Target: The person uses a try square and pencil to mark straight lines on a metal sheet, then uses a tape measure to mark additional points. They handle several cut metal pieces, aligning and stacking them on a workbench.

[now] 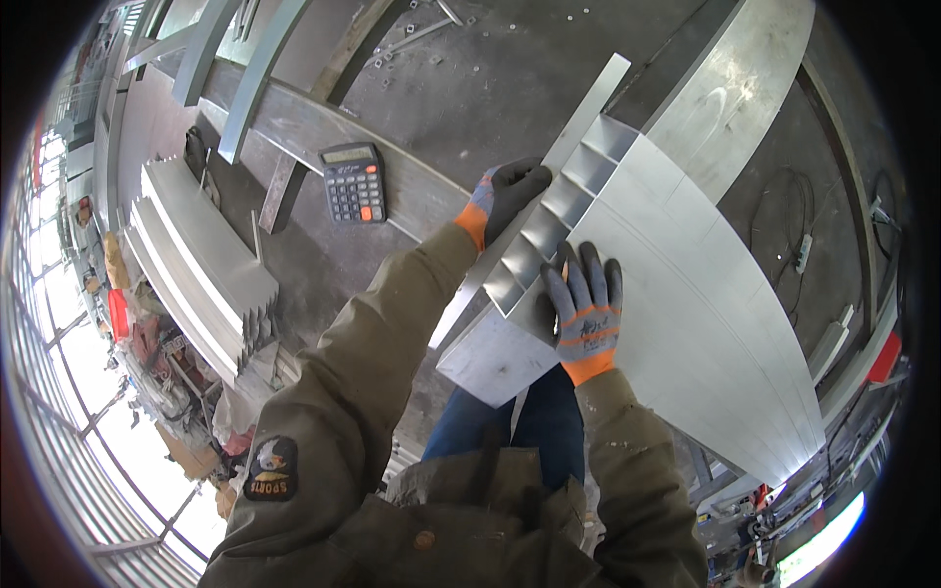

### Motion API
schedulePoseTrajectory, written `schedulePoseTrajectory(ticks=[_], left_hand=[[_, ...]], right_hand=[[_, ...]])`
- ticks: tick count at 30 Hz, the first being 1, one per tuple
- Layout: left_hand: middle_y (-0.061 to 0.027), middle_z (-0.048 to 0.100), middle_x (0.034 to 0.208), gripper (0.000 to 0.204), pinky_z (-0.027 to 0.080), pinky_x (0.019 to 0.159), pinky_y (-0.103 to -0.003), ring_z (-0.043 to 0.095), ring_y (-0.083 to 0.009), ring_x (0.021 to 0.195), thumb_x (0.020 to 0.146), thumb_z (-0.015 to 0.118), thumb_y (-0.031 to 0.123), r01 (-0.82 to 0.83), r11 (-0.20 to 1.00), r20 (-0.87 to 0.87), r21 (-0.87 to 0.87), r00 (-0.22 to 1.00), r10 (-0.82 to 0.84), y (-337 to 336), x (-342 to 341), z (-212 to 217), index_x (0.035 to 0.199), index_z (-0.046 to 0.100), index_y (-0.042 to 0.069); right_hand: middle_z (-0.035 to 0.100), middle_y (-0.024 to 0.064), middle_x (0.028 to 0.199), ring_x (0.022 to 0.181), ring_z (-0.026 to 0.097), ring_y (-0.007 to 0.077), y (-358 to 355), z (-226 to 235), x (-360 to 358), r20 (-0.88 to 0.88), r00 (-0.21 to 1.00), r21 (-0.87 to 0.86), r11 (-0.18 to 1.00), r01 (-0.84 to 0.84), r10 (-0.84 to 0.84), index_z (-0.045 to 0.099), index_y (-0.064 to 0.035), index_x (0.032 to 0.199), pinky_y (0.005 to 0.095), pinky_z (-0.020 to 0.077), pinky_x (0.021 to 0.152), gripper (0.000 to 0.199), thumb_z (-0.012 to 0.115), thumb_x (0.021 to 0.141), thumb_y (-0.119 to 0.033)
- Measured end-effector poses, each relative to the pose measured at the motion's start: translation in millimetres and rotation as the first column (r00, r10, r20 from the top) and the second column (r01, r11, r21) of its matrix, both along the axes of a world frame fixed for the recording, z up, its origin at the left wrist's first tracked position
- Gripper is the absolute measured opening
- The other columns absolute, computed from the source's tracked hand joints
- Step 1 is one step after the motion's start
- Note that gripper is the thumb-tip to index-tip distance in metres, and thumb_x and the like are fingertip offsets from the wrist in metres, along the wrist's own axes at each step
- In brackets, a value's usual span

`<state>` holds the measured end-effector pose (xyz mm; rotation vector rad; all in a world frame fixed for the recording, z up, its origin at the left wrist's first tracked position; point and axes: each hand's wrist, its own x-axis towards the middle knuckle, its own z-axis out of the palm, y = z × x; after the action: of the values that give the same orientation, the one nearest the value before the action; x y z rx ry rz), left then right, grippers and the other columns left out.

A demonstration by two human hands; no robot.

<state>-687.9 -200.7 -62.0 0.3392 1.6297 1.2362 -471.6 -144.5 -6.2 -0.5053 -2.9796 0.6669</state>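
Silvery metal channels [686, 265] lie close together in front of me, their open ends forming a row of compartments on the left and their curved sides fanning right. Along that row of ends runs a narrow flat metal strip [588, 113]. My left hand [515, 196], in a grey and orange glove, is closed on the strip's edge, its fingertips partly hidden. My right hand [588, 304], gloved alike, lies on the channels near their open ends with fingers stretched out. A small tan thing by its thumb and index finger is too small to name.
A black calculator [355, 183] rests on a metal beam left of my left hand. Farther left stands a stack of curved metal channels [201, 265]. A wide curved metal plate [730, 98] lies at the far right. Cables [784, 211] and small scraps lie on the floor.
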Motion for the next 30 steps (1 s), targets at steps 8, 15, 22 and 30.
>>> schedulePoseTrajectory(ticks=[8, 15, 22, 30], left_hand=[[0.0029, 0.068, 0.096, 0.04, 0.048, 0.074, -0.028, 0.056, -0.0067, 0.084, 0.1, 0.067, 0.036, -0.027, 1.0, 0.149, -0.014, 0.988, 0.029, 3, -6, -1, 0.121, 0.071, 0.002], [0.0034, 0.063, 0.09, 0.041, 0.047, 0.075, -0.029, 0.054, -0.0071, 0.084, 0.101, 0.061, 0.04, -0.001, 0.999, 0.031, -0.034, 1.0, 0.002, 3, -4, 7, 0.115, 0.07, 0.002], [0.0016, 0.064, 0.092, 0.046, 0.046, 0.076, -0.029, 0.053, -0.0084, 0.086, 0.1, 0.059, 0.04, 0.054, 0.991, -0.079, -0.119, 0.995, -0.063, 6, -6, 12, 0.123, 0.069, 0.001], [0.0043, 0.063, 0.092, 0.043, 0.046, 0.072, -0.027, 0.051, -0.0053, 0.084, 0.103, 0.059, 0.038, -0.024, 0.993, 0.05, -0.112, 0.998, 0.03, 8, -2, 6, 0.124, 0.069, 0.001]], right_hand=[[0.055, 0.0132, 0.148, 0.141, 0.046, 0.0373, 0, -6, 7, -0.035, 0.999, -0.038, 0.999, 0.009, -0.01, 0.063, -0.015, 0.133, 0.0608, 0.0312, 0.119, 0.043, 0.061, 0.09, -0.014], [0.052, 0.0192, 0.15, 0.145, 0.041, 0.0402, 84, 10, 34, -0.111, 0.953, 0.053, 0.956, 0.289, -0.282, 0.057, -0.0062, 0.139, 0.0563, 0.0231, 0.124, 0.053, 0.048, 0.088, 0.0], [0.049, 0.0211, 0.153, 0.147, 0.038, 0.0422, 120, -13, 32, -0.09, 0.906, 0.147, 0.894, 0.423, -0.414, 0.054, -0.003, 0.138, 0.0548, 0.0235, 0.125, 0.046, 0.05, 0.093, 0.0], [0.047, 0.0211, 0.155, 0.148, 0.036, 0.0439, 119, -18, 33, -0.118, 0.899, 0.139, 0.889, 0.436, -0.422, 0.053, -0.0031, 0.138, 0.0558, 0.0241, 0.124, 0.044, 0.055, 0.094, -0.003]])
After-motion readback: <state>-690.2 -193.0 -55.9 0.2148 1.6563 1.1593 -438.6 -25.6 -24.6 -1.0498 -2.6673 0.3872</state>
